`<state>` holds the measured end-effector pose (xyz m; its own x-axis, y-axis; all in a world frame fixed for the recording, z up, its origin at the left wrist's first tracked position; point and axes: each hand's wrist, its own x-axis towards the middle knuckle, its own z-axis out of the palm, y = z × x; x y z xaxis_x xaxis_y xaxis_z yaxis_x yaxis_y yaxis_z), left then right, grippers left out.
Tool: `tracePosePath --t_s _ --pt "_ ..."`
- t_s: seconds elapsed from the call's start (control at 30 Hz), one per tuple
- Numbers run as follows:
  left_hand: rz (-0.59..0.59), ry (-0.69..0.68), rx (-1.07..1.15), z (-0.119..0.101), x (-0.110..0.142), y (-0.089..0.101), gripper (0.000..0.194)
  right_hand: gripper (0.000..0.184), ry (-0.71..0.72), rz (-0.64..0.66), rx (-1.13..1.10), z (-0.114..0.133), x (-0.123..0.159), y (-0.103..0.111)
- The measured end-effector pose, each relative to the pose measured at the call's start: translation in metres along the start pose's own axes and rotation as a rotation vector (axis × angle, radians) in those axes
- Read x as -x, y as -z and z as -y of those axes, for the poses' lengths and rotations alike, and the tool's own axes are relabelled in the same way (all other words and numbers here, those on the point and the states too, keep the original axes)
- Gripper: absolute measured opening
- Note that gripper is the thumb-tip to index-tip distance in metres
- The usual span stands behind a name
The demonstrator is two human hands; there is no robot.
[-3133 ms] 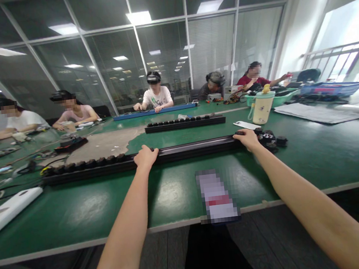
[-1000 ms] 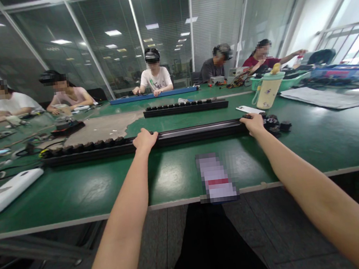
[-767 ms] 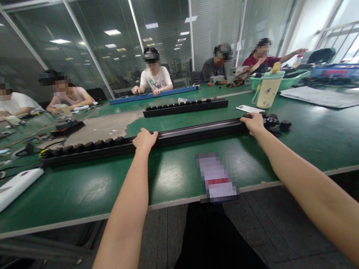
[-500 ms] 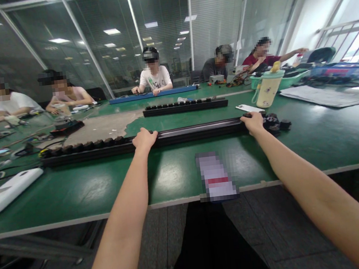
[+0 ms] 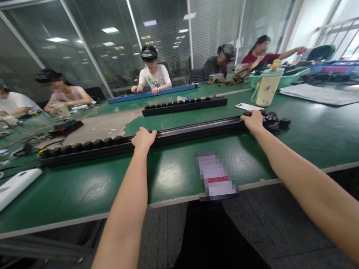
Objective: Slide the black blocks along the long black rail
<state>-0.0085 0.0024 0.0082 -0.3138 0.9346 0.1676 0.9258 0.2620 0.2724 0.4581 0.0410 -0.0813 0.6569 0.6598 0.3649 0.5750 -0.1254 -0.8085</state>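
Observation:
A long black rail lies across the green table in front of me, with a row of black knob-like pieces along its left part. Between my hands its top is smooth and shiny. My left hand is closed around the rail near its middle, the fingertips hidden behind it. Toward the right end, my right hand is closed on the same rail. A small dark piece shows at each thumb; whether these belong to the rail I cannot tell. Loose black pieces lie just beyond my right hand.
A phone lies at the table's near edge, a white device at left. Farther back are a second black rail, a white phone, a yellow cup and papers. Several people sit across the table, one behind a blue bar.
The view has shifted very slightly. Both hands keep the same hold on the rail, and the rail has not visibly moved on the table.

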Motion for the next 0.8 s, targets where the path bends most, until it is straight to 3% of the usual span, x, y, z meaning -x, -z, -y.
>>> tracePosePath --t_s 0.27,0.8 --pt "-0.001 -0.001 0.002 0.000 0.000 0.001 0.061 0.026 -0.016 -0.054 0.011 0.006 0.006 0.006" --pt "-0.001 0.001 -0.007 -0.002 0.003 0.003 0.060 0.026 -0.051 -0.021 0.132 0.013 0.012 0.021"
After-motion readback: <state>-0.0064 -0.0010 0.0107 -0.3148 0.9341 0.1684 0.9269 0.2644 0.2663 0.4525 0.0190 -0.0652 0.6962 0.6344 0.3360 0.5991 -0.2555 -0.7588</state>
